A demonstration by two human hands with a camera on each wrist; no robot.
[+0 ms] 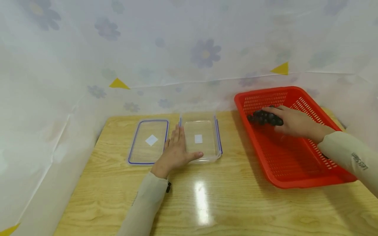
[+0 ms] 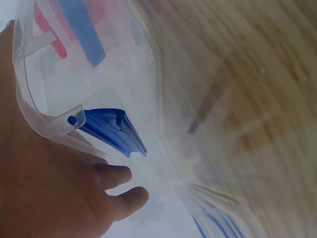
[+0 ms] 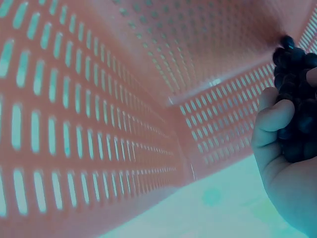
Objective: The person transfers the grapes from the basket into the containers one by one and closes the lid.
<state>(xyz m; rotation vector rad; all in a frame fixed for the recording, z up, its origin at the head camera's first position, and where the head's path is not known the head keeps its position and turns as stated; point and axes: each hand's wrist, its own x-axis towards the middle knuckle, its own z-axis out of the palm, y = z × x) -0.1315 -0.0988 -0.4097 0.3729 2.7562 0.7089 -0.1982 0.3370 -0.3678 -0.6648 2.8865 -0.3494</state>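
Note:
In the head view, a bunch of dark grapes [image 1: 264, 117] is at the far left corner of the red plastic basket [image 1: 295, 164]. My right hand [image 1: 295, 122] reaches in and grips it, fingers curled round the grapes [image 3: 296, 116] in the right wrist view. At the middle of the table stands a clear food container [image 1: 206, 144] without its lid. With fingers extended, my left hand [image 1: 175, 152] rests along its left side, thumb across the near left corner. Blue clip flaps [image 2: 111, 130] hang from the container's rim in the left wrist view.
A clear lid [image 1: 141, 149] with a blue seal and a white sticker lies left of the container, close to my left hand. The basket has tall slotted walls. Behind the wooden table [image 1: 236, 203] hangs a white flowered sheet [image 1: 165, 59] with yellow triangles on it.

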